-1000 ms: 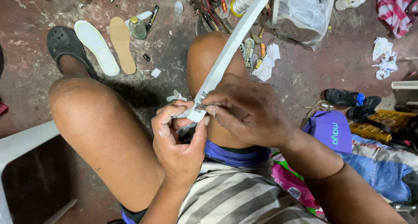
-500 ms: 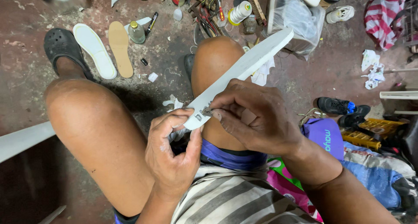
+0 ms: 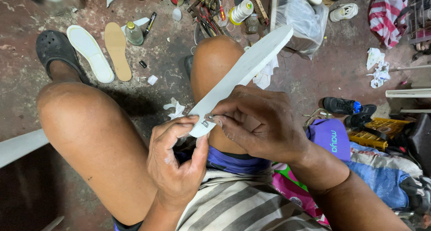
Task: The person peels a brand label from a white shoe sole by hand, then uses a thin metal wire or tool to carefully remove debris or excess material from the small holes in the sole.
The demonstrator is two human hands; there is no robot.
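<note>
White shoe insole (image 3: 244, 69) slants above the right knee, its near end pinched between both hands; left hand (image 3: 177, 161) clasps that end from below; right hand (image 3: 262, 123) nips a small metal piece (image 3: 207, 120) against it; two loose insoles (image 3: 101, 51) lie on the floor.
</note>
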